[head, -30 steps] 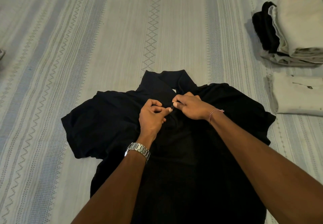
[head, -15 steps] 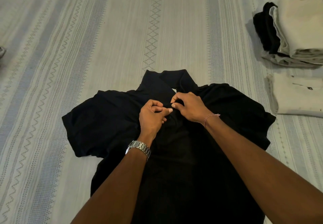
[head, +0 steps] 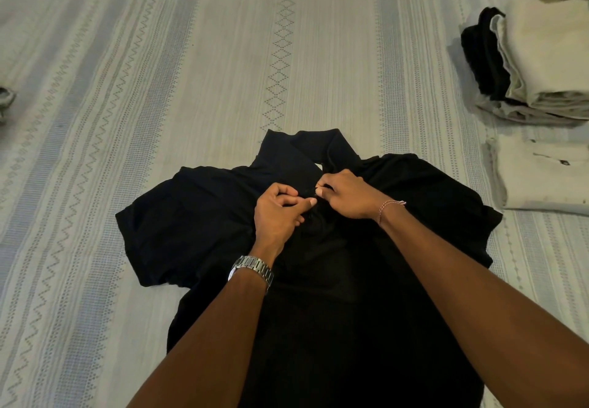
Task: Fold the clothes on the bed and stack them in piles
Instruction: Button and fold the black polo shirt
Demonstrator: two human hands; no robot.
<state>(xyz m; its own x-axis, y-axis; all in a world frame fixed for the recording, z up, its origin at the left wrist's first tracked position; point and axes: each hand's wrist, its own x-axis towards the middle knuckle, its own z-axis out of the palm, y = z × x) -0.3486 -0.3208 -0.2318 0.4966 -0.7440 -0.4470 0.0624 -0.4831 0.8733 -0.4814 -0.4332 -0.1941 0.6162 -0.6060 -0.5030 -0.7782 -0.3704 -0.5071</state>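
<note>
Covering the whole view: bed, pale striped spread with zigzag bands. Black collared shirt, laid flat at centre, collar away from the person. Pile of folded clothes, far right, white over black; single folded white garment just nearer, apart from the shirt. Left hand, grip pinched on the shirt placket below the collar; right hand, likewise pinched there, fingertips nearly touching. Metal wristwatch, left wrist. Forearms hide the shirt's middle.
</note>
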